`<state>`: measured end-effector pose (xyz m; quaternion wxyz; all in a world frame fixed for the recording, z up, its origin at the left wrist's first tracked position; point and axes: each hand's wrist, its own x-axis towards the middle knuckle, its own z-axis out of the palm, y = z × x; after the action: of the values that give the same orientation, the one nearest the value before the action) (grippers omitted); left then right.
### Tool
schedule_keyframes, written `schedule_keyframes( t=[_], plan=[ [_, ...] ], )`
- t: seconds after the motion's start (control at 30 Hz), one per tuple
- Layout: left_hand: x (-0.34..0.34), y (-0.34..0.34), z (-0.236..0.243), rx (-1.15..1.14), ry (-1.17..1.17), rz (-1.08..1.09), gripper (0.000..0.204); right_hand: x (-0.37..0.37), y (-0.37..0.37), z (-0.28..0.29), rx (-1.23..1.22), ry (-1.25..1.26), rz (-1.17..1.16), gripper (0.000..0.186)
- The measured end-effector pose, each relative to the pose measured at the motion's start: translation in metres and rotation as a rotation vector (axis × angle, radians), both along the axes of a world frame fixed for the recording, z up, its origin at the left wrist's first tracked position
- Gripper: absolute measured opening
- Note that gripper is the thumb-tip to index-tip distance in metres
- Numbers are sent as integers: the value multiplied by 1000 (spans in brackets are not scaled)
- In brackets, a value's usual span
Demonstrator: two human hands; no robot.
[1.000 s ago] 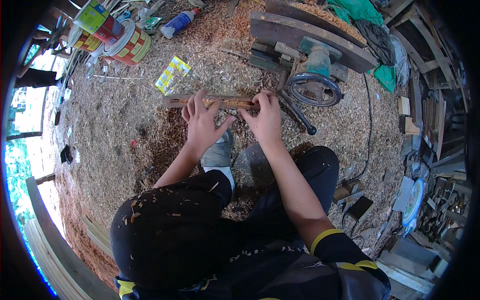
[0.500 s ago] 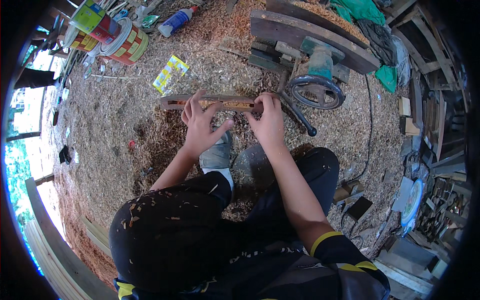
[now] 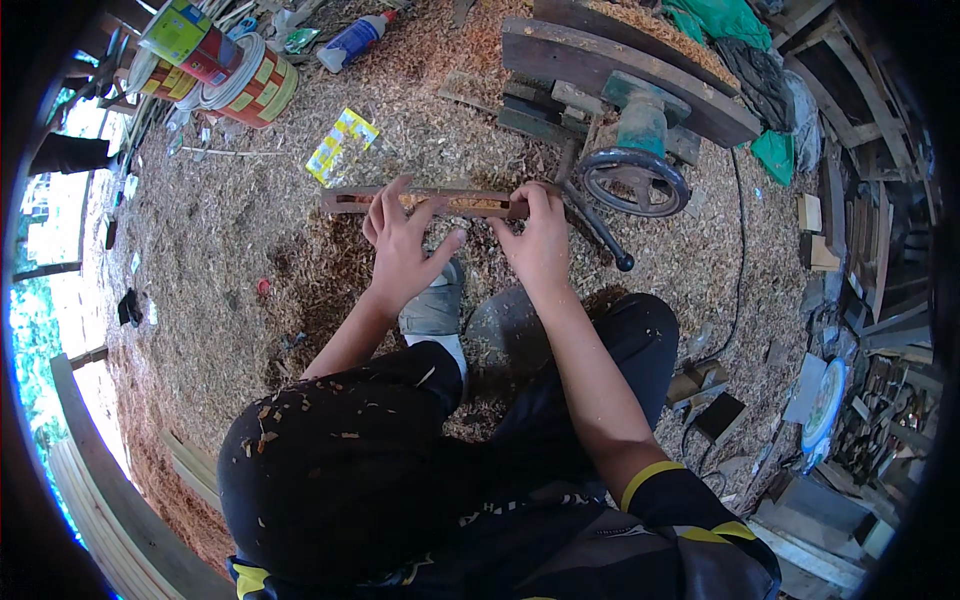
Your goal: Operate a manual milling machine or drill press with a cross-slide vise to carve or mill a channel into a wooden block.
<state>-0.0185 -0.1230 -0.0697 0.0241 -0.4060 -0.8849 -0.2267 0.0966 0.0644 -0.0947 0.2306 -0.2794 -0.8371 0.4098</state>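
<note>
A narrow wooden piece [image 3: 346, 201] with a long slot and pale, shaving-coloured material inside lies crosswise above my knees, near my shoe [image 3: 430, 310]. My left hand [image 3: 405, 255] holds its left half, fingers curled over it and thumb held out below. Around the piece's right end, the fingers of my right hand [image 3: 535, 245] are bent in a grip, with the thumb at the near edge. The fingertips are partly hidden.
A wooden-jawed vise with a handwheel [image 3: 635, 180] and black-knobbed lever [image 3: 610, 250] stands at upper right. Paint buckets [image 3: 250, 90], a blue bottle [image 3: 350, 45] and a yellow wrapper [image 3: 340, 150] are beyond. A cable [image 3: 740, 260] crosses the shaving-strewn floor; stacked wood [image 3: 880, 240] lines the right.
Since a second ago the wooden piece and both hands have shifted very slightly, the right hand a little rightward and down. Both hands keep their hold.
</note>
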Motion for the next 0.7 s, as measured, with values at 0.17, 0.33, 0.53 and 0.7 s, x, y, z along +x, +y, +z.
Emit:
schedule_keyframes(
  t=[0.17,0.33,0.53,0.7],
  plan=[
    [-16,5,0,66,45,-10,34,3,1,1,-7,-11,2,50],
    [-34,19,12,19,139,-74,16,7,3,3,-21,-43,-13,51],
    [-55,30,18,-4,56,-222,16,8,5,5,-47,-77,28,53],
    [-59,33,28,-138,111,-310,16,8,8,6,1,-47,46,50]
  ],
)
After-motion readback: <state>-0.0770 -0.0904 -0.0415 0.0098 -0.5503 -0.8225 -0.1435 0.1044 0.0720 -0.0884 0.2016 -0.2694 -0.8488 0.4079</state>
